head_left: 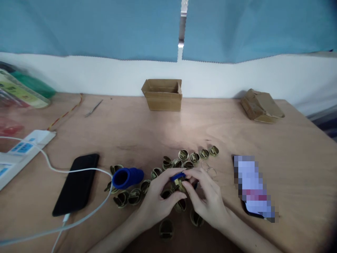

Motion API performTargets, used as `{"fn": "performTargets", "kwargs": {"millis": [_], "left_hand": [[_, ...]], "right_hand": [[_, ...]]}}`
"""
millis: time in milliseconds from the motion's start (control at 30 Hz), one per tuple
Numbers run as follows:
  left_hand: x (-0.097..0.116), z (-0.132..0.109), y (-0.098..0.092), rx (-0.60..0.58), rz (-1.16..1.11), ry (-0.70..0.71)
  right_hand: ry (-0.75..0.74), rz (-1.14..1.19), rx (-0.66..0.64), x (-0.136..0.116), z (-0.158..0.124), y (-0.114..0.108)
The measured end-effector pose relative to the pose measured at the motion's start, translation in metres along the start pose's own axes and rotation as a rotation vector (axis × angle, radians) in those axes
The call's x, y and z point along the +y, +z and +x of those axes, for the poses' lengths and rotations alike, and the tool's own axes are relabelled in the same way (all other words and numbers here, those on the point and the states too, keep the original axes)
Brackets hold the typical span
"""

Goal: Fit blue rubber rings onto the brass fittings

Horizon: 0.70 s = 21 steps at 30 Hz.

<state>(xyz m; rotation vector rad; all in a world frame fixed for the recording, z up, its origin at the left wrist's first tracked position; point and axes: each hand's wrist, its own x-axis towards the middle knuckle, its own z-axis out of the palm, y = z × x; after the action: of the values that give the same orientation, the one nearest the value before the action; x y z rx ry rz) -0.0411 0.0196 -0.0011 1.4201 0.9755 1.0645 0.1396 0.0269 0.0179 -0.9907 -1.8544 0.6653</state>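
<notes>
My left hand [163, 198] and my right hand [207, 196] meet at the front middle of the table, fingers pinched. Between them is a small blue piece [178, 176], seen nearly edge-on, with a brass-coloured metal part [179, 185] just under it. The left fingers grip the blue piece; the right fingertips pinch at its other side, partly hiding it. Several round brass-coloured metal pieces with raised flaps [183, 155] lie around and beneath my hands. To the left, a blue hollow tube-like stack [129, 177] lies on its side. Thin metal rings [211, 172] lie beyond my right hand.
A black phone [76, 184] with a white cable [79, 170] lies left, near a power strip [28, 144]. Another phone [254, 186] is at right. An open cardboard box [165, 102] and a crumpled one [260, 105] stand at the back. Tweezers [94, 108] lie back left.
</notes>
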Motion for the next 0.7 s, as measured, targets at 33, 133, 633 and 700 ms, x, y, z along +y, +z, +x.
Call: {"fn": "performTargets", "kwargs": {"millis": [33, 133, 633, 700], "left_hand": [[-0.001, -0.001, 0.0, 0.005, 0.01, 0.001], [-0.002, -0.002, -0.002, 0.016, 0.042, -0.006], [0.004, -0.001, -0.003, -0.022, 0.234, 0.065], [0.004, -0.001, -0.004, -0.015, 0.266, 0.098]], "right_hand": [[-0.007, -0.004, 0.004, -0.001, 0.0, 0.0], [-0.022, -0.024, 0.031, -0.003, -0.001, 0.002], [0.044, -0.095, -0.053, 0.001, 0.003, -0.002], [0.021, -0.08, -0.076, 0.002, 0.005, -0.005]]}}
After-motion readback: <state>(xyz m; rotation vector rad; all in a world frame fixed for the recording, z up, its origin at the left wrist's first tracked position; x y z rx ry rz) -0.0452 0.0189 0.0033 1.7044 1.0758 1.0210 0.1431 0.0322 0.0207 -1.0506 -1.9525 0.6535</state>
